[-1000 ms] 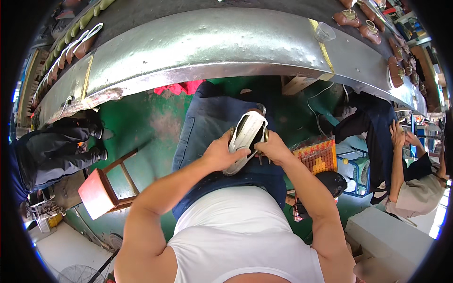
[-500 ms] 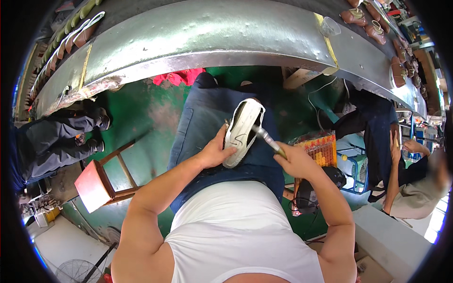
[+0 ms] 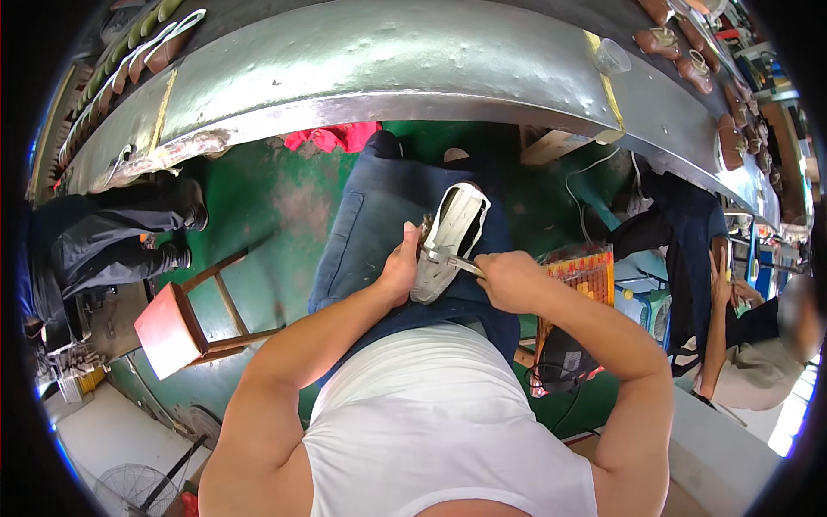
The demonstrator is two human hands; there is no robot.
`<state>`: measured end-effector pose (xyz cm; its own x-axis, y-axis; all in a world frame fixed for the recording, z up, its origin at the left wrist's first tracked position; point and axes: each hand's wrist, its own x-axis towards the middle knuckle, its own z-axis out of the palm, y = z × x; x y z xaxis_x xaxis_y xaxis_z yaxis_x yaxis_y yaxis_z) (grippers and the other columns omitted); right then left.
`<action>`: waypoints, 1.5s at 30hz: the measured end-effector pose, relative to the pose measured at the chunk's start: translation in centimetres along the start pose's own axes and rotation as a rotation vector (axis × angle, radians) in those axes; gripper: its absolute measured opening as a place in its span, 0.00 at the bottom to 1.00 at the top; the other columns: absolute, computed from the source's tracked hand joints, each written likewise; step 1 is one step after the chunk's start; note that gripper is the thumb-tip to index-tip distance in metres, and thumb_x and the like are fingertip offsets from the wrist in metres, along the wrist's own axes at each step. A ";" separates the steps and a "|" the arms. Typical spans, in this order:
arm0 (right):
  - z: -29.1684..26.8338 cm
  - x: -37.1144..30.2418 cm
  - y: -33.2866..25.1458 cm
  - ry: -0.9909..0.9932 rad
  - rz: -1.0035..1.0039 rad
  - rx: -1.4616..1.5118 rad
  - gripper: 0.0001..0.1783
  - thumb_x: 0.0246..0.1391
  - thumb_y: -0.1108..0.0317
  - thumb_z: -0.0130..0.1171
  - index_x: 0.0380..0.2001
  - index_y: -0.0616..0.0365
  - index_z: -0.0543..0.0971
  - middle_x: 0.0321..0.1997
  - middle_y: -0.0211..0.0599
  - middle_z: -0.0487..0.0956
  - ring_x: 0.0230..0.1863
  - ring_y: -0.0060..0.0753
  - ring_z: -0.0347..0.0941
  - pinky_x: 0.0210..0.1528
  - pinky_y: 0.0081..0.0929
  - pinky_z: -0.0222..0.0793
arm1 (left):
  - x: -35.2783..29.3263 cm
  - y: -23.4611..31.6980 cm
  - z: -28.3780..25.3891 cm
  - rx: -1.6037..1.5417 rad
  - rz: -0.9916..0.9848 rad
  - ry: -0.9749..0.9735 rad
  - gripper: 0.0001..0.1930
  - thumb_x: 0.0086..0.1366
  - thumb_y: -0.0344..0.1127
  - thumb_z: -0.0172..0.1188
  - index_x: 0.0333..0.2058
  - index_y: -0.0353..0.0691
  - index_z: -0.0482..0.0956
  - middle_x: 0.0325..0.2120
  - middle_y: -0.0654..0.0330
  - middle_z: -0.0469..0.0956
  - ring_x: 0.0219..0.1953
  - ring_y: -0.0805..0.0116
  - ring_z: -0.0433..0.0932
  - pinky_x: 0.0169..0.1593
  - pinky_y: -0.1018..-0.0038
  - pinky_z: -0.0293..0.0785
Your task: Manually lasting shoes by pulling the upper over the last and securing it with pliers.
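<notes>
On my lap lies a pale, off-white shoe (image 3: 460, 222), with a long light strip along it and dark gaps at its edges. Its toe end points away from me. My left hand (image 3: 401, 269) grips the shoe's left side, thumb up along the edge and fingers partly hidden beneath. My right hand (image 3: 510, 283) is closed round a slim metal hand tool (image 3: 463, 264). The tool's crosswise head rests on the near part of the shoe; its grip is hidden in the hand, so its exact kind does not show.
A long metal-covered bench (image 3: 379, 65) runs across the far side, with brown shoes (image 3: 659, 41) at its right. A wooden stool (image 3: 177, 332) stands to the left. Another person's legs (image 3: 112, 237) are at far left; a second person (image 3: 758, 362) sits at right.
My right hand has moved left and slightly down, bringing the tool's head from the shoe's right edge across its near part. My left hand has shifted its hold, thumb now raised.
</notes>
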<state>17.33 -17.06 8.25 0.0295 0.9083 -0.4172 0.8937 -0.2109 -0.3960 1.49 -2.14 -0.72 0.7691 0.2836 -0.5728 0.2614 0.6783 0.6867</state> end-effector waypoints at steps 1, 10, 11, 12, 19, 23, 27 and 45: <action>1.4 0.0 0.1 0.089 0.001 0.070 0.09 0.50 0.69 0.57 0.34 0.63 0.75 0.27 0.48 0.78 0.30 0.54 0.77 0.36 0.44 0.74 | 0.1 0.1 0.4 0.065 -0.009 0.157 0.38 0.73 0.64 0.32 0.64 0.36 0.64 0.61 0.49 0.67 0.63 0.61 0.64 0.65 0.69 0.58; 1.3 -1.4 -1.5 0.144 0.095 0.195 0.19 0.52 0.70 0.57 0.45 0.69 0.71 0.38 0.51 0.78 0.40 0.53 0.77 0.43 0.42 0.74 | 1.6 -0.9 -2.0 0.727 0.169 0.366 0.31 0.75 0.55 0.36 0.48 0.31 0.79 0.45 0.42 0.79 0.49 0.47 0.78 0.53 0.63 0.71; 1.5 -1.5 -1.0 0.150 0.097 0.192 0.19 0.52 0.70 0.57 0.45 0.69 0.71 0.38 0.51 0.78 0.40 0.53 0.77 0.43 0.42 0.74 | 1.4 -0.6 -1.6 0.851 0.258 0.409 0.30 0.75 0.53 0.36 0.45 0.32 0.80 0.42 0.38 0.79 0.48 0.41 0.78 0.53 0.59 0.73; 1.8 -1.7 -0.4 0.286 0.088 0.140 0.20 0.52 0.70 0.58 0.47 0.69 0.70 0.40 0.52 0.78 0.41 0.53 0.77 0.44 0.41 0.74 | 1.6 -0.5 -1.6 0.852 0.265 0.407 0.30 0.75 0.53 0.36 0.45 0.32 0.80 0.42 0.38 0.79 0.48 0.41 0.78 0.53 0.59 0.73; 3.0 -1.6 0.5 0.374 0.295 0.140 0.15 0.55 0.69 0.58 0.44 0.65 0.71 0.39 0.52 0.78 0.39 0.56 0.78 0.41 0.45 0.75 | -0.1 0.8 -0.6 1.252 0.597 0.138 0.28 0.72 0.42 0.45 0.69 0.51 0.54 0.65 0.40 0.58 0.51 0.37 0.76 0.53 0.56 0.76; 3.0 -1.7 2.9 0.205 0.338 0.326 0.12 0.59 0.65 0.57 0.39 0.63 0.74 0.33 0.53 0.79 0.34 0.56 0.78 0.39 0.45 0.75 | 0.3 2.3 -0.4 1.445 0.516 -0.080 0.29 0.71 0.40 0.47 0.69 0.53 0.53 0.67 0.37 0.52 0.47 0.37 0.78 0.49 0.55 0.78; -1.8 -2.1 3.5 0.007 0.391 0.656 0.18 0.61 0.58 0.56 0.43 0.64 0.74 0.34 0.57 0.79 0.35 0.64 0.75 0.40 0.46 0.72 | 0.3 3.8 0.2 1.597 0.361 -0.139 0.30 0.71 0.42 0.47 0.70 0.57 0.50 0.65 0.35 0.55 0.45 0.37 0.79 0.48 0.54 0.79; 7.1 -3.4 3.9 0.545 0.482 1.110 0.22 0.69 0.53 0.43 0.35 0.63 0.75 0.23 0.33 0.78 0.27 0.24 0.74 0.33 0.26 0.70 | -5.1 11.3 1.5 1.417 0.135 -0.047 0.46 0.52 0.37 0.70 0.66 0.38 0.53 0.42 0.35 0.78 0.47 0.39 0.78 0.53 0.58 0.73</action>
<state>17.59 -23.54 2.31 0.6457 0.6325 -0.4279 -0.0870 -0.4957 -0.8641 1.33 3.05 10.60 0.8457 0.2493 -0.4718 0.5172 -0.6006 0.6097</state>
